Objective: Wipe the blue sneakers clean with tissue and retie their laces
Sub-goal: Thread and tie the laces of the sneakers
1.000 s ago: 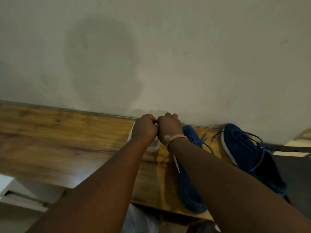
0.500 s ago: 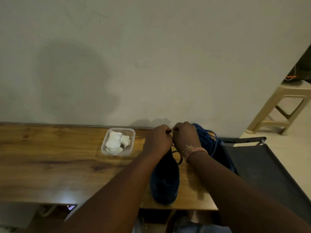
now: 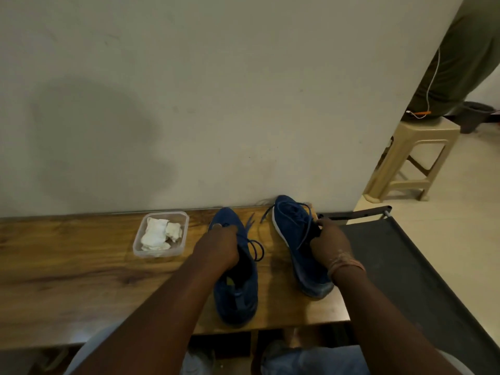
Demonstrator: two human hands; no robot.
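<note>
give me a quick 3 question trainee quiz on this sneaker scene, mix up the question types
1. True or false: the tissue lies inside the clear plastic container.
2. Multiple choice: what does the left hand hold? A) the tissue B) the left sneaker C) the stool
3. Fill in: the right hand holds the right sneaker, which stands near the ____ edge of the wooden table, next to a black chair.

Key: 1 true; 2 B; 3 right

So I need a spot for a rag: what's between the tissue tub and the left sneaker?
Only bare wooden table between tub and left sneaker, per the head view.
</note>
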